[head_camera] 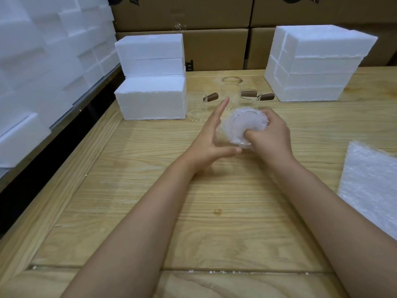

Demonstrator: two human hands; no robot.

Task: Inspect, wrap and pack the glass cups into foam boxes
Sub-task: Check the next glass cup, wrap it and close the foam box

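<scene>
The right hand (271, 137) curls round a bubble-wrapped glass cup (243, 124); the left hand (211, 140), fingers straight, touches its side. Just beyond stand bare cups (195, 107); foam boxes (152, 100) past the left hand look closed, contents unseen.

- Two hands: left hand (211, 143), right hand (270, 138).
- Four cups in all.
- Three bare cups: left cup (194, 106), middle cup (233, 93), right cup (249, 103).
- One wrapped cup (242, 125), between the hands.
- Three brown handles, one per bare cup: left handle (211, 97), middle handle (248, 93), right handle (267, 96).
- Two foam stacks: left stack (150, 91), right stack (318, 67), each four layers high; boxes per stack impossible to tell.
- One foam pile (43, 61) at far left, too jumbled to count.
- At least four cartons (214, 50) behind.
- One bubble wrap pile (371, 190); sheets uncountable.
</scene>
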